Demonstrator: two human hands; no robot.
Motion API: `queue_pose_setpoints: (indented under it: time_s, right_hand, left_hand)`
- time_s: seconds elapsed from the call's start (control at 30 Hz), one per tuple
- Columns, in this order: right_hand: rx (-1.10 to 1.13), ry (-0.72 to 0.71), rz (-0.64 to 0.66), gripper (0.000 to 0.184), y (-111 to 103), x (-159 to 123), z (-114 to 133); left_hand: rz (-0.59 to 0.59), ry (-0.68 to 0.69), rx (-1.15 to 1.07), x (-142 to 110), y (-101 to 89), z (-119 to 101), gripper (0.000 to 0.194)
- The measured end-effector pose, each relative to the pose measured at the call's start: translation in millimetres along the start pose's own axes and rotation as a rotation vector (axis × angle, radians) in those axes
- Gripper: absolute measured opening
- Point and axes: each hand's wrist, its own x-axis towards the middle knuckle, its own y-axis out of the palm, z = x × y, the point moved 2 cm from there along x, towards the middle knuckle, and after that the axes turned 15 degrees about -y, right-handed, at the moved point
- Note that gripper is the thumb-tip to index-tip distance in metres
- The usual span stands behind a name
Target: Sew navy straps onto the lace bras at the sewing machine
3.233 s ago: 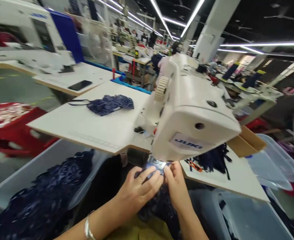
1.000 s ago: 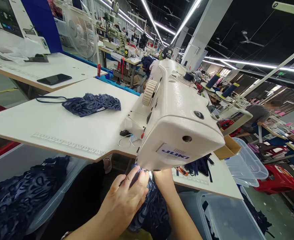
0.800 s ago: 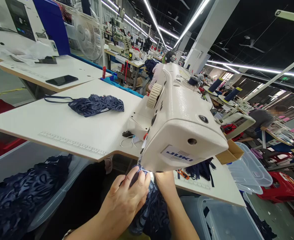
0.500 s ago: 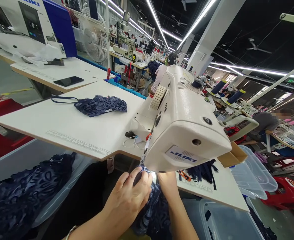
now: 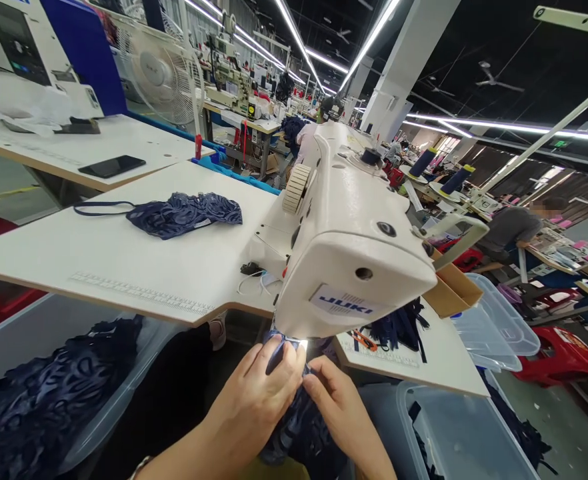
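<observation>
A white Juki sewing machine [image 5: 354, 233] stands over the cream table [image 5: 124, 260]. Under its head, lit by its lamp, lies navy lace fabric [image 5: 299, 433] that hangs down toward my lap. My left hand [image 5: 261, 390] is closed, its fingers pinching the fabric right under the machine head. My right hand [image 5: 337, 403] is beside it, fingers curled on the same fabric just right of the needle area. The needle itself is hidden by the machine head.
A finished navy lace piece [image 5: 184, 213] with a strap lies on the table's left. A clear bin [image 5: 49, 393] of navy lace stands at lower left, another bin [image 5: 464, 440] at lower right. Navy straps [image 5: 399, 327] and orange snips [image 5: 364, 340] lie right of the machine. A phone [image 5: 111, 165] rests on the far table.
My right hand has come back out from under the machine head toward me and now shows its fingers on the fabric. My left hand stays pinched in place.
</observation>
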Motion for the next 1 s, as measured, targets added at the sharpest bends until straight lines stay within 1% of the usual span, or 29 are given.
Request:
queue_pose_setpoints:
  time_s: [0.07, 0.1, 0.13, 0.17, 0.2, 0.23, 0.3, 0.33, 0.37, 0.4, 0.43, 0.47, 0.5, 0.57, 0.6, 0.63, 0.67, 0.7, 0.73, 0.77, 0.8, 0.83, 0.87, 0.93, 1.0]
  right_hand:
    - [0.027, -0.009, 0.015, 0.027, -2, -2, 5]
    - [0.047, -0.013, 0.036, 0.027, -3, -4, 9]
    - [0.063, -0.019, 0.062, 0.026, -5, -5, 14]
    - [0.073, -0.033, 0.091, 0.026, -6, -8, 19]
    - [0.069, -0.059, 0.114, 0.025, -6, -9, 24]
    - [0.049, -0.101, 0.122, 0.023, -6, -10, 29]
    - [-0.082, -0.228, 0.08, 0.017, -4, -8, 37]
    - [-0.209, -0.318, 0.036, 0.016, -1, -4, 38]
    - [-0.371, -0.416, -0.012, 0.016, 2, 1, 39]
    - [-0.548, -0.514, -0.055, 0.019, 7, 7, 38]
    - [-0.719, -0.598, -0.086, 0.023, 12, 13, 37]
    - [-0.858, -0.647, -0.105, 0.026, 17, 20, 34]
    - [-0.959, -0.666, -0.12, 0.029, 21, 26, 32]
    - [-1.051, -0.621, -0.149, 0.031, 25, 34, 28]
    - [-1.067, -0.59, -0.17, 0.029, 25, 35, 27]
    - [-1.073, -0.562, -0.193, 0.028, 24, 34, 26]
    - [-1.068, -0.538, -0.216, 0.026, 23, 31, 24]
    - [-1.044, -0.513, -0.232, 0.025, 22, 28, 22]
    - [-0.993, -0.486, -0.243, 0.025, 20, 24, 19]
    - [-0.909, -0.457, -0.249, 0.024, 19, 20, 15]
    - [-0.793, -0.423, -0.249, 0.024, 18, 16, 11]
    - [-0.655, -0.387, -0.243, 0.024, 17, 14, 7]
    - [-0.509, -0.346, -0.239, 0.023, 17, 12, 3]
    - [-0.261, -0.242, -0.272, 0.019, 17, 12, -4]
    - [-0.124, -0.134, -0.341, 0.012, 16, 16, -7]
  left_hand:
    - [-0.009, -0.015, -0.061, 1, -3.4, 2, 0.035]
    - [-0.005, -0.025, -0.125, 2, -7.0, 4, 0.032]
    - [0.018, -0.03, -0.216, 2, -11.8, 6, 0.028]
    - [0.067, -0.039, -0.33, 2, -17.3, 8, 0.023]
    - [0.152, -0.061, -0.457, 2, -23.1, 11, 0.02]
    - [0.273, -0.094, -0.58, 1, -28.3, 13, 0.022]
    - [0.578, -0.194, -0.762, -2, -35.5, 16, 0.03]
    - [0.714, -0.259, -0.803, -3, -37.2, 18, 0.033]
    - [0.817, -0.315, -0.813, -5, -37.7, 20, 0.035]
    - [0.873, -0.358, -0.793, -6, -37.0, 21, 0.037]
    - [0.864, -0.391, -0.744, -6, -35.6, 24, 0.038]
    - [0.795, -0.415, -0.663, -5, -33.9, 27, 0.038]
    - [0.672, -0.426, -0.558, -3, -32.6, 30, 0.038]
    - [0.344, -0.392, -0.335, 0, -32.6, 35, 0.033]
    - [0.187, -0.346, -0.248, 1, -33.5, 36, 0.029]
    - [0.064, -0.281, -0.203, 1, -34.1, 35, 0.026]
    - [-0.01, -0.198, -0.198, 1, -33.9, 34, 0.027]
    - [-0.038, -0.101, -0.224, 0, -32.6, 32, 0.031]
    - [-0.033, -0.009, -0.262, -2, -30.2, 30, 0.034]
    - [-0.012, 0.057, -0.299, -4, -26.9, 28, 0.036]
    - [0.009, 0.088, -0.324, -7, -22.9, 26, 0.035]
    - [0.022, 0.087, -0.331, -9, -18.7, 24, 0.035]
    - [0.029, 0.057, -0.322, -11, -14.7, 23, 0.035]
    - [0.023, -0.017, -0.294, -13, -9.1, 20, 0.037]
    - [0.013, -0.043, -0.267, -12, -7.6, 15, 0.036]
